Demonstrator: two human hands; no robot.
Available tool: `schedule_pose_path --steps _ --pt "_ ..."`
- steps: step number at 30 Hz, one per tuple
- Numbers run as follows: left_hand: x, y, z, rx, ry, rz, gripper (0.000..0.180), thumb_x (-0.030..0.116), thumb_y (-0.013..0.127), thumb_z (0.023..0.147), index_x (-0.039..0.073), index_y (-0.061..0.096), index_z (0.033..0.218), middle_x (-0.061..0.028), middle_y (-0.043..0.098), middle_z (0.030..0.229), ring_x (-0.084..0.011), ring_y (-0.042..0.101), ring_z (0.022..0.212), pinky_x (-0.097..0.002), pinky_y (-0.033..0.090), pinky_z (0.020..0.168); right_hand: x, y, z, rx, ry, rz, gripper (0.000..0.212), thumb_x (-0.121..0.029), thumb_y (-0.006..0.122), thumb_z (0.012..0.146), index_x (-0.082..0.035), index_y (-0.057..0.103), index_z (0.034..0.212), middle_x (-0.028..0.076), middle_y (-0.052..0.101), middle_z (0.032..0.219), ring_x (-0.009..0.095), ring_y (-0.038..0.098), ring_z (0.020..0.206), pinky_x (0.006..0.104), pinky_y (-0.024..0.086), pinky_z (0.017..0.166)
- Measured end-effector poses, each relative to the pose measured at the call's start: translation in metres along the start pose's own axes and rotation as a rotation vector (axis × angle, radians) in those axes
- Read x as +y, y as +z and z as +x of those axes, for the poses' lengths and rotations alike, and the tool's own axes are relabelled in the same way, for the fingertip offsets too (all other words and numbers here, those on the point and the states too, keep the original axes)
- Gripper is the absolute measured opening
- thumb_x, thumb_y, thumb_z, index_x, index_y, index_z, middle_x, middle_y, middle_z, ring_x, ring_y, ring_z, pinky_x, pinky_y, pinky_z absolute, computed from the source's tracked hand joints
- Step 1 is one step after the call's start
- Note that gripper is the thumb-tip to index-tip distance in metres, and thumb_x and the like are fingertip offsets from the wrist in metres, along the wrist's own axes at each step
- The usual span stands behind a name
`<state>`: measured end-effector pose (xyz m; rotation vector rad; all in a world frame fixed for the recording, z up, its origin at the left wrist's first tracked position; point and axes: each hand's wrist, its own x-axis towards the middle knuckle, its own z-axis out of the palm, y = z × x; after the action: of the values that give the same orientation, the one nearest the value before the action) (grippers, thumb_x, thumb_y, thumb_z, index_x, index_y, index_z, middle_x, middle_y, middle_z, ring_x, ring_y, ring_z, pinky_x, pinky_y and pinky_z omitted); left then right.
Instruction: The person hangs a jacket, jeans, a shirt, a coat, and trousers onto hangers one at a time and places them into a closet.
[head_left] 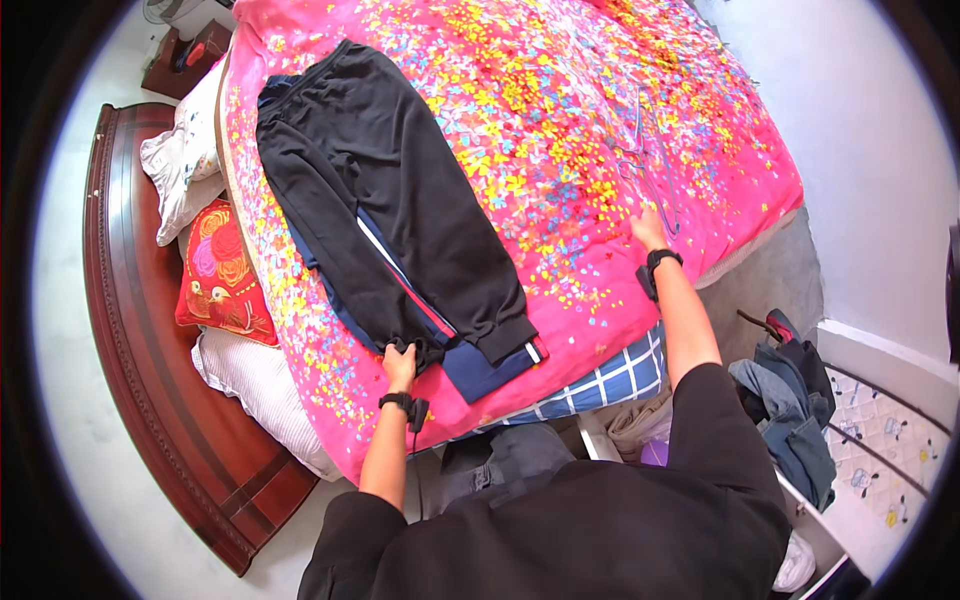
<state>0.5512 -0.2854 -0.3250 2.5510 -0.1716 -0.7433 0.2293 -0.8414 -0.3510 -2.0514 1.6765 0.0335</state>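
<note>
Black trousers (420, 170) lie spread on the bed, waistband at the far end. Beneath them, dark blue trousers (478, 374) with a white and red side stripe show along the edges and between the legs. My left hand (400, 366) is closed on the cuff of the left black leg, bunching its cloth. My right arm reaches far across the bed. My right hand (649, 230) is beside the near end of some thin clothes hangers (660, 170); its fingers are too small to tell whether they grip one.
A pink flowered quilt (560, 260) covers the bed. Pillows and a red cushion (228, 270) lie by the dark wooden headboard (140, 300) at left. Close to my body is an open drawer (598, 438) with clothes. Jeans (790, 420) are heaped at right, near a wall.
</note>
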Motion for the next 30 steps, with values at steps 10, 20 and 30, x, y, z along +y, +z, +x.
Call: schedule_pose_path --steps 10,20,30 --pt "-0.011 -0.066 -0.122 0.178 -0.021 0.179 0.06 0.01 0.058 0.077 -0.008 0.042 0.132 -0.0325 0.061 0.109 -0.047 0.059 0.101 -0.0467 0.047 0.089 -0.063 0.036 0.077 -0.043 -0.12 -0.151 0.044 -0.011 0.045 0.091 -0.01 0.044 0.135 0.026 0.054 0.127 0.041 0.055 0.116 0.0498 0.046 0.096" --pt "-0.148 -0.191 -0.239 -0.072 -0.348 0.02 0.031 0.013 0.06 0.066 0.0 0.067 0.093 -0.0209 0.069 0.085 -0.0345 0.069 0.084 -0.0384 0.052 0.074 -0.027 -0.01 -0.036 0.252 -0.138 -0.095 0.04 -0.033 0.056 0.092 -0.002 0.057 0.117 0.025 0.065 0.102 0.045 0.062 0.094 0.0537 0.048 0.077" --pt "-0.317 -0.166 -0.311 -0.195 -0.59 0.52 0.05 0.039 0.066 0.073 0.002 0.069 0.106 -0.0252 0.067 0.107 -0.037 0.065 0.103 -0.0455 0.053 0.086 -0.089 -0.125 -0.196 0.546 -0.189 -0.066 0.034 -0.034 0.057 0.094 -0.002 0.067 0.098 0.02 0.068 0.086 0.04 0.064 0.08 0.0505 0.047 0.069"
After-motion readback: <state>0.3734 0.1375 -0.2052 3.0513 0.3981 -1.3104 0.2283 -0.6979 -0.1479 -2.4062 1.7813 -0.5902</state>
